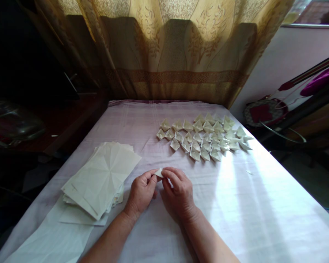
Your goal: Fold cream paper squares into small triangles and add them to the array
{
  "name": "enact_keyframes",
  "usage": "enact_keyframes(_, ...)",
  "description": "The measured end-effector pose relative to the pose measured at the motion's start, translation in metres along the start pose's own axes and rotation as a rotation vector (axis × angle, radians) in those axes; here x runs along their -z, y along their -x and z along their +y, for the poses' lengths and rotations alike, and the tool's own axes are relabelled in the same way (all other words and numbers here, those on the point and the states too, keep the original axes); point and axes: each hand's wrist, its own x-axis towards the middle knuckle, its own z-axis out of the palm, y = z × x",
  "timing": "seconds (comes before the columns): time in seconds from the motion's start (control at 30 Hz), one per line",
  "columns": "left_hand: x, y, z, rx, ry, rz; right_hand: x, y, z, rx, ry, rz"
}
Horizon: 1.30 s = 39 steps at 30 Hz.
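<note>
A small folded white paper piece (pixel 159 172) is pinched between both my hands near the middle of the table. My left hand (pixel 141 193) grips its left side with curled fingers. My right hand (pixel 177 193) pinches its right side with thumb and fingers closed. To the left lies a stack of creased white paper sheets (pixel 100 179). Farther back on the right, several finished folded paper pieces (pixel 205 137) lie in rows on the cloth.
The table wears a pale pink cloth (pixel 235 212). A patterned golden curtain (pixel 175 51) hangs behind it. Dark furniture (pixel 30 109) stands at the left and cluttered items with a red round thing (pixel 263 113) at the right.
</note>
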Motion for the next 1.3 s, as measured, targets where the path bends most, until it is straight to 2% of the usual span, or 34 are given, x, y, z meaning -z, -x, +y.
enact_keyframes(0.23, 0.010, -0.003, 0.006, 0.129, 0.141, -0.127, 0.001, 0.000, 0.001, 0.036, 0.005, -0.020)
enact_keyframes(0.37, 0.012, -0.005, 0.004, 0.143, 0.202, -0.119, 0.001, 0.001, 0.001, 0.032, -0.051, -0.054)
enact_keyframes(0.47, 0.011, -0.007, 0.001, 0.125, 0.253, -0.134, -0.001, 0.002, 0.000, -0.086, -0.136, -0.011)
enact_keyframes(0.57, 0.012, -0.008, -0.001, 0.118, 0.328, -0.169, -0.002, 0.001, 0.000, -0.311, -0.211, 0.021)
enact_keyframes(0.63, 0.014, -0.009, -0.001, 0.122, 0.355, -0.209, -0.001, -0.001, 0.001, -0.434, -0.294, -0.006)
enact_keyframes(0.7, 0.017, -0.009, -0.001, 0.125, 0.354, -0.255, 0.001, -0.004, 0.004, -0.482, -0.402, -0.070)
enact_keyframes(0.8, 0.021, -0.008, 0.001, 0.130, 0.348, -0.325, 0.005, -0.007, 0.009, -0.465, -0.506, -0.176)
enact_keyframes(0.97, 0.023, -0.007, 0.000, 0.139, 0.329, -0.367, 0.007, -0.007, 0.010, -0.465, -0.488, -0.267)
enact_keyframes(1.13, 0.021, -0.008, -0.004, 0.139, 0.328, -0.316, 0.002, -0.005, 0.004, -0.459, -0.429, -0.276)
enact_keyframes(1.3, 0.023, -0.009, -0.002, 0.143, 0.418, -0.288, 0.000, -0.005, 0.001, -0.436, -0.314, -0.154)
